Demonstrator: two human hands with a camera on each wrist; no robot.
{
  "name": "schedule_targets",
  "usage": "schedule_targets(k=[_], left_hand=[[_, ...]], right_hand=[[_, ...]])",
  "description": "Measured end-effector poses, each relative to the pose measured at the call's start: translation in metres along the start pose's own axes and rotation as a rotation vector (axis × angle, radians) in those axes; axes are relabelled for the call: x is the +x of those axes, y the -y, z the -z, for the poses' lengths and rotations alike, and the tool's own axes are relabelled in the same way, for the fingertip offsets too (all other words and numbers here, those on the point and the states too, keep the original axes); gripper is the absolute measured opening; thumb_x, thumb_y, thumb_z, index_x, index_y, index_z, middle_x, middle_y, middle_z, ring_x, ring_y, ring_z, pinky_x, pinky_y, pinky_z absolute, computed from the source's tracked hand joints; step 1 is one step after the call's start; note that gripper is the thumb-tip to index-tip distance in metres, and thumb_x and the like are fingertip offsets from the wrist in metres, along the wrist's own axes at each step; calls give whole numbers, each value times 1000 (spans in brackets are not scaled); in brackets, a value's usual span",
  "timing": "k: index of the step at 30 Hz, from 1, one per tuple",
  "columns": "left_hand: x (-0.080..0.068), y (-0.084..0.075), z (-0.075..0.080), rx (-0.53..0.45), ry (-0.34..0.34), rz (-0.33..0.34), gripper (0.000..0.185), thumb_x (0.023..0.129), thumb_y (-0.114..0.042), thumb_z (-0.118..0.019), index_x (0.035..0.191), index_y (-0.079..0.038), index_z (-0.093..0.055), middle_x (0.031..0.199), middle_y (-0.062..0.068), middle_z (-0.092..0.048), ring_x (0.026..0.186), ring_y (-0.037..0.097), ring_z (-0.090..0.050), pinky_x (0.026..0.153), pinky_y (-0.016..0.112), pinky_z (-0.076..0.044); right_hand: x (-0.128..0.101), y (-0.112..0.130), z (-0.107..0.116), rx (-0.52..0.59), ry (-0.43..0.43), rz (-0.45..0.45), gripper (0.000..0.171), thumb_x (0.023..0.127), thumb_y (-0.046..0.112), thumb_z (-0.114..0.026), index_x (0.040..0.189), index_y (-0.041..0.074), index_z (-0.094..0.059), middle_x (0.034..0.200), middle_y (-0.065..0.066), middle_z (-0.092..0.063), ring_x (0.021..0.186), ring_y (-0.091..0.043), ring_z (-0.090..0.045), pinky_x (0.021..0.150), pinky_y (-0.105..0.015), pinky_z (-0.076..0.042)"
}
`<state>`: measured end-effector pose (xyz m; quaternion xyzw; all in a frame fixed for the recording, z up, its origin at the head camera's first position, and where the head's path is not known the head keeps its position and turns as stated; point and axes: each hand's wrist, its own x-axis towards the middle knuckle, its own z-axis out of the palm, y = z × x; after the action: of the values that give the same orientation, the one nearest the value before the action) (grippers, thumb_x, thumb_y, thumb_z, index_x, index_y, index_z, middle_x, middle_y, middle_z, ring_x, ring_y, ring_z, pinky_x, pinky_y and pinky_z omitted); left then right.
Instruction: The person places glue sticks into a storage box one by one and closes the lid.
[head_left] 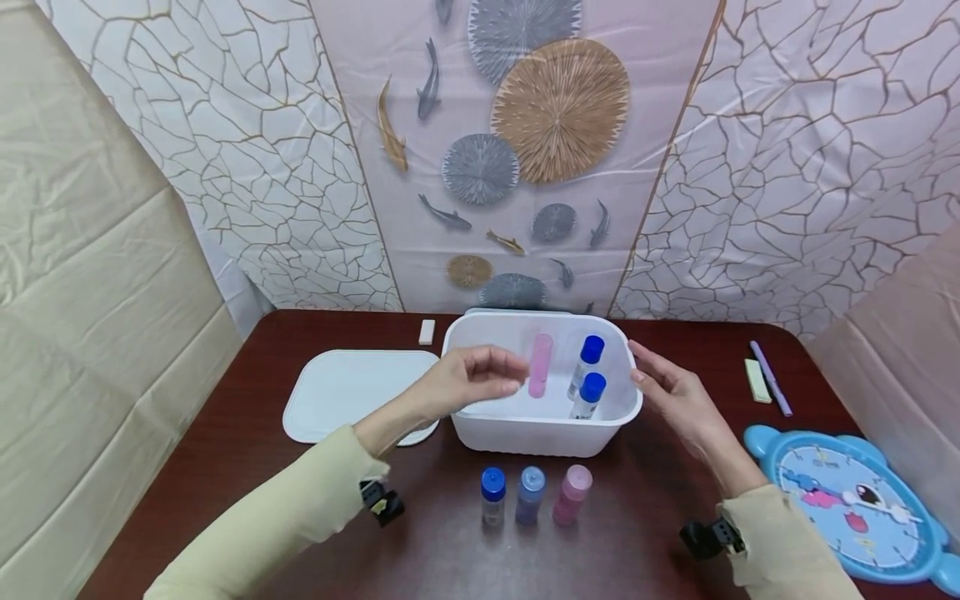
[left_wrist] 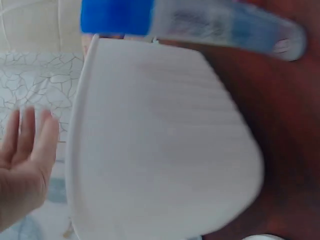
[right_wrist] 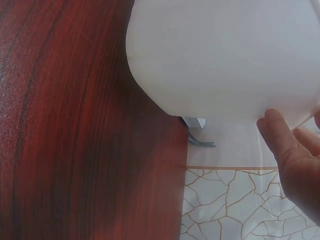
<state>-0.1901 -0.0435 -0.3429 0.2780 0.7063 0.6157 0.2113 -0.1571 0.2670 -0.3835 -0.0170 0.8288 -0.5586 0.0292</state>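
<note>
Fingers (head_left: 498,360) of the left hand (head_left: 457,379) hang loosely bent and empty over the white plastic tub (head_left: 525,437); the right hand (head_left: 684,402), fingers extended, touches its right side. Inside are a pink bottle (head_left: 540,365) and two blue-capped clear bottles (head_left: 586,402); three small capped bottles (head_left: 528,502) stand before it on the counter (head_left: 637,533).

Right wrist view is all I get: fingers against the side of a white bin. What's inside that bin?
Observer: Inside the bin are a pink bottle and two blue-capped bottles.
Operator: Anything above it?
Observer: Yes, the left hand, over its left part.
Operator: And in front of it?
Observer: Three more bottles stand in a row on the table, just off its near side.
</note>
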Motion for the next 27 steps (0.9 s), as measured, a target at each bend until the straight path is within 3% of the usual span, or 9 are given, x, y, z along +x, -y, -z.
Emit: schedule_targets(k=[5, 11, 15, 18, 27], left_hand=[[-29, 12, 1, -38, 174, 6, 36, 85, -9, -68, 115, 8, -58, 111, 19, -65, 101, 16, -63, 90, 29, -51], [-47, 30, -1, -124, 316, 17, 55, 81, -22, -75, 116, 14, -53, 115, 25, -61, 103, 18, -62, 93, 34, -50], [-53, 37, -5, -170, 355, 26, 51, 81, -14, -74, 115, 16, -51, 117, 33, -56, 102, 18, -61, 95, 39, -49], [-54, 42, -8, -192, 366, 16, 45, 82, -5, -72, 114, 17, -51, 117, 40, -51, 98, 13, -61, 93, 34, -51], [-57, 54, -14, -158, 370, 35, 39, 81, 6, -68, 116, 14, -53, 115, 38, -51, 90, 6, -61, 80, 20, -53]], right_hand=[[-1, 1, 1, 6, 2, 3, 60, 98, 28, -50, 149, 11, -24, 149, -23, -31, 129, -40, -41, 90, -34, -47], [-1, 1, 0, 0, 8, 7, 61, 98, 31, -49, 149, 11, -23, 148, -23, -32, 128, -41, -41, 90, -35, -47], [-2, 1, 0, 9, 3, 5, 60, 98, 28, -49, 149, 10, -24, 147, -24, -34, 127, -41, -42, 90, -34, -47], [-2, 1, 0, 16, -4, 2, 59, 99, 26, -49, 149, 9, -23, 146, -25, -34, 127, -41, -42, 90, -34, -47], [-1, 1, -1, 10, -1, -1, 59, 99, 27, -49, 149, 11, -23, 147, -24, -33, 128, -41, -41, 91, -36, -46]])
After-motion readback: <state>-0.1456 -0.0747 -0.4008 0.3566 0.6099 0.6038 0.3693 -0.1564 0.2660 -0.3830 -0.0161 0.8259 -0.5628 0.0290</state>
